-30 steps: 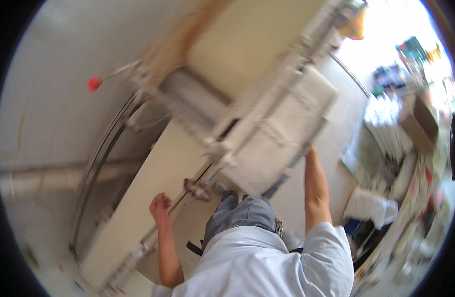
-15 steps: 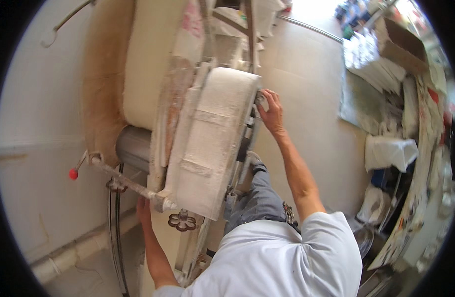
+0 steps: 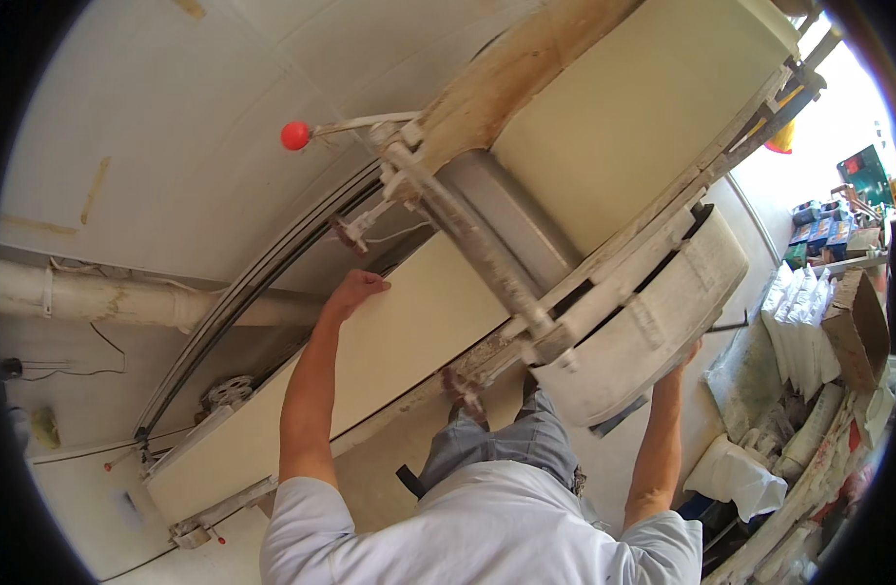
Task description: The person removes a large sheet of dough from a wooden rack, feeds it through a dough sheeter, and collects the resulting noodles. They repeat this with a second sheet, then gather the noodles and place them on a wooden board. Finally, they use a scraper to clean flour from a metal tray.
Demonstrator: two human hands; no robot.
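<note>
My left hand (image 3: 355, 294) is over the far edge of the lower cream conveyor belt (image 3: 424, 312), its fingers curled and pressed together. Whether anything is in them I cannot make out. On the right, my right hand (image 3: 689, 357) is at the outer side of the machine's white, dusty cover (image 3: 653, 322), its fingers mostly hidden by that cover. Between my hands stand a smooth metal roller (image 3: 511, 219) and a dusty crossbar (image 3: 472, 249). Beyond the roller rises a second cream belt (image 3: 653, 107).
A lever with a red ball knob (image 3: 295, 136) juts out at the left, above a brown hand knob (image 3: 350, 236). Another hand knob (image 3: 465, 392) is by my legs. A pipe (image 3: 175, 304) runs along the wall. At right lie white bags (image 3: 799, 317) and a cardboard box (image 3: 857, 331).
The view has swung round, so the machine now slants across it. My left hand has come out from beside the crossbar to the belt's far edge. My right hand is now largely behind the cover.
</note>
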